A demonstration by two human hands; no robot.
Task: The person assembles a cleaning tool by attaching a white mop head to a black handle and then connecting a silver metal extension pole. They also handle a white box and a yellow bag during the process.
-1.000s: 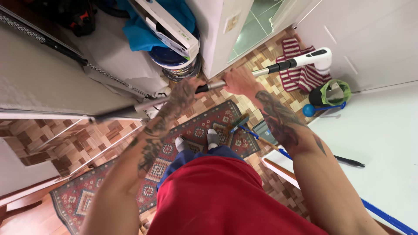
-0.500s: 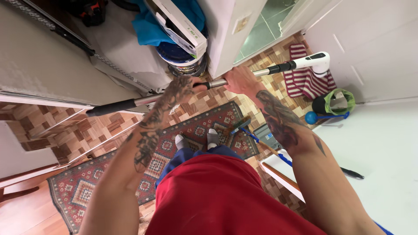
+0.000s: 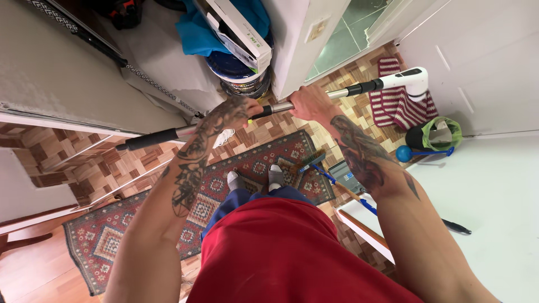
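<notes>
Both my hands grip a long metal pole (image 3: 278, 106) held roughly level in front of me. My left hand (image 3: 241, 110) is closed around its middle. Just to the right, my right hand (image 3: 309, 101) is closed on the silver part. The pole has a black grip end (image 3: 151, 138) at the left and a white head piece (image 3: 412, 79) at the right. My feet in grey socks (image 3: 255, 178) stand on a patterned rug (image 3: 135, 224) below.
A stack of buckets (image 3: 241, 73) with a flat box and blue cloth on top stands ahead. A striped red mat (image 3: 393, 106), a green-lined bin (image 3: 438, 134), a blue plunger (image 3: 418, 152) and a small brush (image 3: 311, 163) lie on the parquet at right. White walls enclose both sides.
The view has shifted slightly; the pole sits a little lower and further right in view, with both hands keeping their grip on it.
</notes>
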